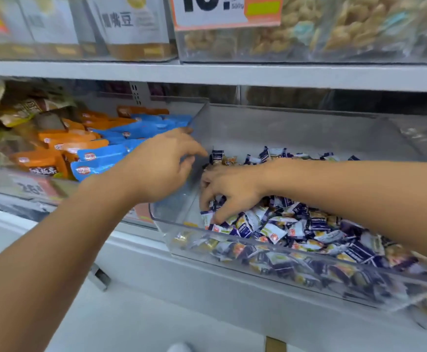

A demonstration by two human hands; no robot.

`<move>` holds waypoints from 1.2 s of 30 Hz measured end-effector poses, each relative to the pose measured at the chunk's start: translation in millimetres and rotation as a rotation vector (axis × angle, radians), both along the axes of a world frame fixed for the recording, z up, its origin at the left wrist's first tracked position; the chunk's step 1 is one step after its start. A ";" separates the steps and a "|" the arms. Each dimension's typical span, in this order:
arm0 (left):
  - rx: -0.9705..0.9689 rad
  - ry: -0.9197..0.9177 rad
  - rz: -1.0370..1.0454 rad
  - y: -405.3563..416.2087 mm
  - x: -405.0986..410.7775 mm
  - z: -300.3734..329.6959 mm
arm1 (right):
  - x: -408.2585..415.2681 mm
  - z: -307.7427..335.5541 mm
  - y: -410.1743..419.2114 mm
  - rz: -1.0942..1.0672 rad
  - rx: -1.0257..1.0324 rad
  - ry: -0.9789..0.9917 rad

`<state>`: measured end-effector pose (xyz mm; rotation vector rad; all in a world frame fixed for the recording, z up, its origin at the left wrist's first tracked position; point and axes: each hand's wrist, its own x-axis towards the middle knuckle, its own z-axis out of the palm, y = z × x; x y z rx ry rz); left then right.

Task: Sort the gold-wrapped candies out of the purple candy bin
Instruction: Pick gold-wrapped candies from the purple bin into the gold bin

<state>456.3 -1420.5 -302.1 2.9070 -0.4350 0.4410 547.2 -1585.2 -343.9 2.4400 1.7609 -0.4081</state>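
Bin: the clear purple candy bin (pixel 232 246) sits on the shelf, its front wall tilted toward the person, likely for easy reach.
Right hand (pixel 229 190): down in the pile at the bin's left end, fingers (pixel 217 217) curled among purple wrappers; whether they grip one, I cannot tell.
Left hand (pixel 160 165): hovering over the bin's left wall, fingers loose and empty, probably ready to receive.
Gold-wrapped candies (pixel 229 160): a few near the back; others blurred behind the front wall.
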 end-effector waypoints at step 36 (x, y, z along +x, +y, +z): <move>-0.027 0.094 -0.252 -2.1 5.8 17.4 | -19.9 -26.3 12.0 0.416 0.085 0.342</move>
